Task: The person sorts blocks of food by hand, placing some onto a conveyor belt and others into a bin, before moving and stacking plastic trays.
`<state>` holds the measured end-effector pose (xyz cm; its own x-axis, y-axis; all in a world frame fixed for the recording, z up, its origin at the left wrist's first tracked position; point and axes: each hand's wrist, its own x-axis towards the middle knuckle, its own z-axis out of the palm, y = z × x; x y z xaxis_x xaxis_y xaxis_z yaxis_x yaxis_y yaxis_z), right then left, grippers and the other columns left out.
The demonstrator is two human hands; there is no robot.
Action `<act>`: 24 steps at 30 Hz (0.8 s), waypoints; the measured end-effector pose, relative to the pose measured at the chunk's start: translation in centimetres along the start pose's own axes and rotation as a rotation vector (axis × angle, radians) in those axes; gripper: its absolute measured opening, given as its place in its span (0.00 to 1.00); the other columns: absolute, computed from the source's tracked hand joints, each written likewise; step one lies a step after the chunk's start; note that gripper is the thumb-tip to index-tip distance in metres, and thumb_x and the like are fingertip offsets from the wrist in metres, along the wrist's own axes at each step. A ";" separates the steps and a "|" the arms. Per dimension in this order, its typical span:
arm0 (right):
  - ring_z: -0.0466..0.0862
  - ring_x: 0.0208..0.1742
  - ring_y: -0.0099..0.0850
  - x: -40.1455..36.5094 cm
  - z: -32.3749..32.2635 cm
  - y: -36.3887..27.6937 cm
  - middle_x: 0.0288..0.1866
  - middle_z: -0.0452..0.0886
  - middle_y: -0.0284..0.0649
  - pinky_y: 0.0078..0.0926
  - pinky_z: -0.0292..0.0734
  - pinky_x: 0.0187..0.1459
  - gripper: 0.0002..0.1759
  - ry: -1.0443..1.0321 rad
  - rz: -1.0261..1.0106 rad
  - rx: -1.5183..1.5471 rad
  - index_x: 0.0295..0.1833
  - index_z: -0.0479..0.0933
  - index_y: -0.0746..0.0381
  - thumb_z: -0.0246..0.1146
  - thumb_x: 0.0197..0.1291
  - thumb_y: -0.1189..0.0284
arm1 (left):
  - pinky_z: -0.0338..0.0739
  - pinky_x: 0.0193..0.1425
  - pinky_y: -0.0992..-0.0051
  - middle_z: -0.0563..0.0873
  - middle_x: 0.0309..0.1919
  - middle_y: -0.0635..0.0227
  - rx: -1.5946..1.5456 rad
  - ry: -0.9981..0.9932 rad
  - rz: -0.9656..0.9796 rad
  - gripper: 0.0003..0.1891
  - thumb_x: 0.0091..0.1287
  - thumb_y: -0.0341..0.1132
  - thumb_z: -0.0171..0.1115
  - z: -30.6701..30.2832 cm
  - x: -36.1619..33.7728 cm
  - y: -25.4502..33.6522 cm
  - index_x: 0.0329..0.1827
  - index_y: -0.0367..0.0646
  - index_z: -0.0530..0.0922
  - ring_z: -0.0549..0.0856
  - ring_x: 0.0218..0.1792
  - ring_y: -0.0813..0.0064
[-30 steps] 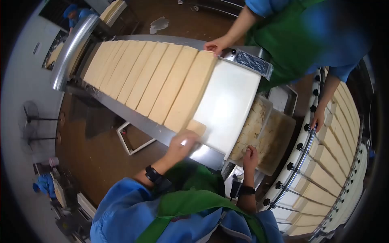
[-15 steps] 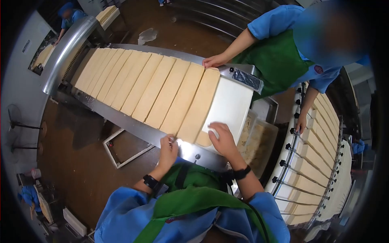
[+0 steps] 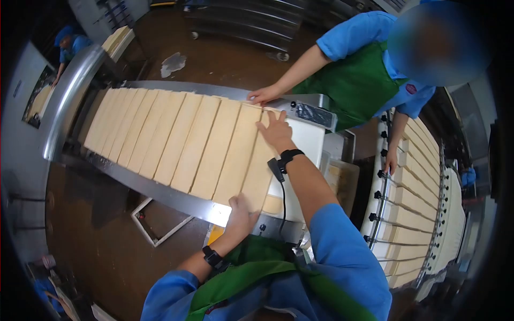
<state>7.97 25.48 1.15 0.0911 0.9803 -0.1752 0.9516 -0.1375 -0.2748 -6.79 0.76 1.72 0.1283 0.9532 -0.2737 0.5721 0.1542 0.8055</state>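
Long pale dough strips (image 3: 205,155) lie side by side across the conveyor, narrowing into the distance at left. My right hand (image 3: 277,131) reaches to the far end of the last dough strip (image 3: 262,166), fingers spread and resting on it. At the near end of that strip is my left hand (image 3: 242,218), touching the dough; its fingers are smeared by motion. A small dough scrap (image 3: 273,205) lies on the white belt (image 3: 302,139) to the right of the strip. A co-worker's hand (image 3: 264,95) touches the strips' far edge, close to my right hand.
A second machine (image 3: 377,200) at right carries more dough strips under thin rods with black knobs. Beside it sits a plastic bin (image 3: 344,184) with dough pieces. A metal hood (image 3: 75,101) arches over the conveyor's left end. A co-worker in a green apron (image 3: 350,80) stands opposite.
My right hand has moved from the near edge by the scrap to the far end of the last strip. My left hand has shifted right along the near edge. The view has shifted a little.
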 end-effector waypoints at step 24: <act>0.73 0.53 0.58 -38.9 -10.1 35.1 0.58 0.59 0.62 0.50 0.72 0.52 0.40 1.217 1.099 0.496 0.62 0.54 0.68 0.64 0.53 0.56 | 0.68 0.62 0.59 0.62 0.58 0.44 0.194 -0.405 1.014 0.41 0.43 0.26 0.70 16.0 -1.3 19.9 0.65 0.40 0.63 0.69 0.57 0.43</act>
<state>40.84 -16.05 7.88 0.9677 -0.0955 0.2331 0.1398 -0.5660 -0.8124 17.44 -1.59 9.70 0.8441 0.4537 0.2857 0.1646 -0.7264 0.6673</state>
